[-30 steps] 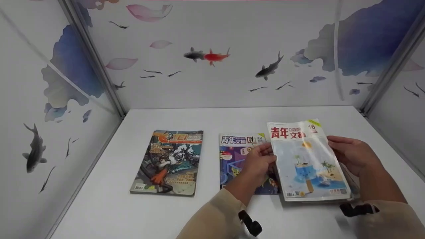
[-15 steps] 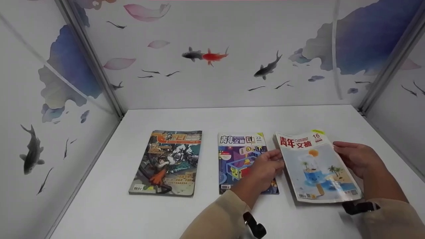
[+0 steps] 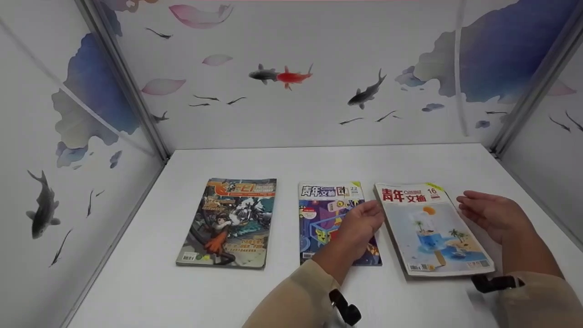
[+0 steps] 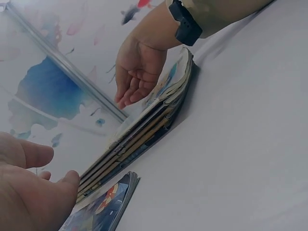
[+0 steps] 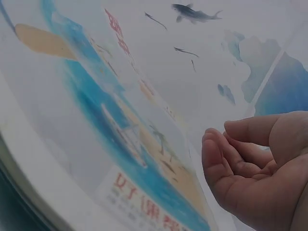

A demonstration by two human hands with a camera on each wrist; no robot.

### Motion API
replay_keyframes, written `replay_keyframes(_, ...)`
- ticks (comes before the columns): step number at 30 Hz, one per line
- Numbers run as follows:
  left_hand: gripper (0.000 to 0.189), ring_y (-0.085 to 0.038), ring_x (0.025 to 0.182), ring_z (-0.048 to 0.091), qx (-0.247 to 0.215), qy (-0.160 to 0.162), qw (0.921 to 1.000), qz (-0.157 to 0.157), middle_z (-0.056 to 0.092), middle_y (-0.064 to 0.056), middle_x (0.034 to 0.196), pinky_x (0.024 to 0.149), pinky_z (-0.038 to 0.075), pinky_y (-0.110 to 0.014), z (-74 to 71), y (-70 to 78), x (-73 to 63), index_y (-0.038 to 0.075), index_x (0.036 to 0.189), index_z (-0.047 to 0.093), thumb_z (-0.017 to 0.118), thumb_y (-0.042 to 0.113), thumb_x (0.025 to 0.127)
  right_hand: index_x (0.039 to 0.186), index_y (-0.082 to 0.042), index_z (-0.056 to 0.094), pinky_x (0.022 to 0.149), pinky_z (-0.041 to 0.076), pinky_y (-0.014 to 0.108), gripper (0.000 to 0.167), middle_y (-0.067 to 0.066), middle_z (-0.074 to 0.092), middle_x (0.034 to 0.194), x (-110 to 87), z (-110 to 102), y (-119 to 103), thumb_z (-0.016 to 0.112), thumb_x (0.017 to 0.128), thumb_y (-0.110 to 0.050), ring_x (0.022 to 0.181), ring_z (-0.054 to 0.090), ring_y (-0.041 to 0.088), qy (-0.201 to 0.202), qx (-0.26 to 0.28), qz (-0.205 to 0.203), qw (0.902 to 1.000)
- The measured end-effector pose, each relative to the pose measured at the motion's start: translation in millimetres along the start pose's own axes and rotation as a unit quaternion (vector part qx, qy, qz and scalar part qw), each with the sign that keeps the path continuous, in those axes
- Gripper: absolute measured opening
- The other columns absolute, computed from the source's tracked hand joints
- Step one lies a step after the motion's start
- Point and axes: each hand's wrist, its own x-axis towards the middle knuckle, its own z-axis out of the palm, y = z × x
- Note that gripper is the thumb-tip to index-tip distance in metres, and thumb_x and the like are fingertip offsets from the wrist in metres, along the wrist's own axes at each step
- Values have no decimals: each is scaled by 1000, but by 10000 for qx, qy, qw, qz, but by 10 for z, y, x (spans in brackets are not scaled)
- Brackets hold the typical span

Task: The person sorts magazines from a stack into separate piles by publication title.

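A magazine with a pale blue summer cover (image 3: 405, 228) lies on top of a stack at the right of the white table. Beneath it, the left wrist view shows the edges of several more magazines (image 4: 127, 147). My left hand (image 3: 360, 225) holds nothing, its fingers beside the stack's left edge and over a purple-covered magazine (image 3: 314, 212). Across the stack, my right hand (image 3: 496, 214) hovers by the right edge with loosely bent fingers and nothing in them. In the right wrist view a gap shows between those fingers and the cover.
A magazine with a dark comic-style cover (image 3: 232, 218) lies at the left of the table (image 3: 136, 291). Printed panels (image 3: 314, 120) with fish and petals wall in the back and both sides. Each sleeve carries a black wrist strap (image 3: 345, 306).
The pale blue magazine has come down and to the right onto the stack and now lies flatter and squarer on it. Both hands have let go of it and drawn slightly apart.
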Motion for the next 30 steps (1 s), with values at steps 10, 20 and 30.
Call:
replay_keyframes(10,42,-28,137,66,-506,-192,9985,104,71,-6,143,119,51,-47,-144,99,-1,12,145,64,68,11,104,164,-11,41,93,62,21,81,-20,78,102,-82,294,-133,79,98,-38,105,74,6,-375,-301,-330,9983)
replay_keyframes(20,43,-26,138,65,-439,-59,9982,414,69,-6,144,119,51,-43,-473,230,3,12,149,61,65,14,106,164,-7,40,105,58,25,74,-7,74,134,-223,904,-230,67,106,-43,121,74,7,-1013,-615,-951,9884)
replay_keyframes(30,52,-28,149,56,-114,-93,9985,534,61,-3,157,124,46,-45,-1023,447,-50,17,159,50,63,24,109,160,-11,49,109,56,30,68,12,56,162,-285,1533,-265,71,103,-41,140,65,26,-1033,-456,-920,9893)
